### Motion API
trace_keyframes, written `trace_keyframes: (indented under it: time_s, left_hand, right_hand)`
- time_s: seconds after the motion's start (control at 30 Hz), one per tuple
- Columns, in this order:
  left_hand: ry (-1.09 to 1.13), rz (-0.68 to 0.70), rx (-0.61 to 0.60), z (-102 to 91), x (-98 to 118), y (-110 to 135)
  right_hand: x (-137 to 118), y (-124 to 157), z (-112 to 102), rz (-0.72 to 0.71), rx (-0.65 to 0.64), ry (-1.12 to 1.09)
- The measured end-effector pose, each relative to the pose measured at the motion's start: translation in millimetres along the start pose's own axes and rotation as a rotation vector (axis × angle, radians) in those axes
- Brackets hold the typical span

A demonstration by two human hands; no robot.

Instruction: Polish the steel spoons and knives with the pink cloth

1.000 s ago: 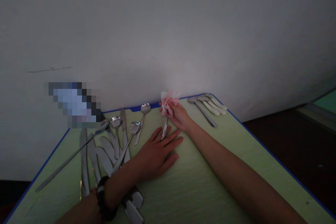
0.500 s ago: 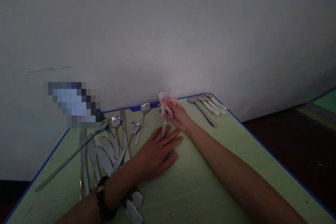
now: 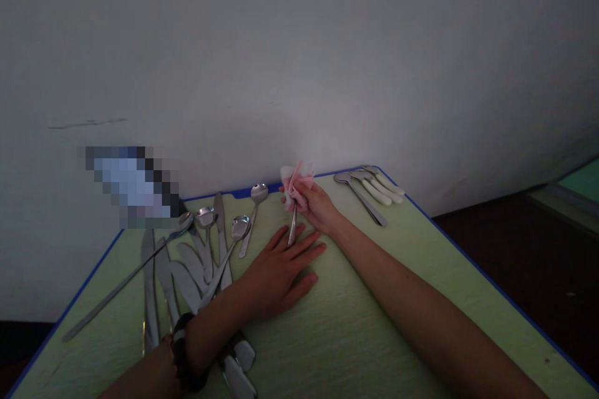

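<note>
My right hand (image 3: 318, 204) is closed round a crumpled pink and white cloth (image 3: 296, 186) near the table's far edge. The cloth wraps the far end of a slim metal piece of cutlery, so its head is hidden; the bare metal handle (image 3: 292, 229) slopes toward me. My left hand (image 3: 281, 274) lies palm down on the table, fingers spread, with the handle's near end passing among its fingers. A dark band circles the left wrist. Just left of that hand rest a square-headed spoon (image 3: 240, 226) and a round spoon (image 3: 259, 194).
Several table knives (image 3: 150, 293) and spoons spread over the left side of the green table (image 3: 365, 324), partly beneath my left forearm. A long-handled spoon (image 3: 126, 280) lies aslant there. At far right lie a metal spoon (image 3: 362, 201) and white-handled cutlery (image 3: 378, 192). A pixelated object (image 3: 131, 184) stands behind; a wall (image 3: 299, 62) borders the table.
The cloth and my right fingers have shifted slightly left, and the handle's tilt has altered a little. My left hand stays in place.
</note>
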State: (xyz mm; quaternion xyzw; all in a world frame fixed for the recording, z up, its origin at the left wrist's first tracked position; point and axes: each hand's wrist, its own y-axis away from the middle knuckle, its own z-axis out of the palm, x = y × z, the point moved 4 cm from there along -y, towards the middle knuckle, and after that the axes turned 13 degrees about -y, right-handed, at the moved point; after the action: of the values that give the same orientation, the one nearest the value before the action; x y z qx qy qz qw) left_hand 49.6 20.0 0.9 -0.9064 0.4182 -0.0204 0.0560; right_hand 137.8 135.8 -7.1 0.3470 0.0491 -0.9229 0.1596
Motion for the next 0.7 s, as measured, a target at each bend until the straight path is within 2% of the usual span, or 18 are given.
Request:
trace_keyframes:
  time_s: [0.1, 0.2, 0.3, 0.7]
  left_hand:
    - [-0.005, 0.0, -0.009, 0.0, -0.1, 0.1]
    - [-0.009, 0.002, -0.02, 0.3, -0.1, 0.3]
    - [-0.007, 0.007, -0.015, 0.6, 0.1, 0.4]
    - [-0.006, -0.001, -0.037, 0.1, 0.5, 0.1]
  right_hand:
    - [0.1, -2.9, -3.6, -0.011, 0.048, -0.038]
    - [-2.4, -6.9, -9.5, -0.095, 0.146, -0.118]
    - [-3.1, -8.4, -11.5, -0.156, 0.204, -0.107]
    - [0.5, -5.8, -5.4, -0.13, 0.116, 0.012]
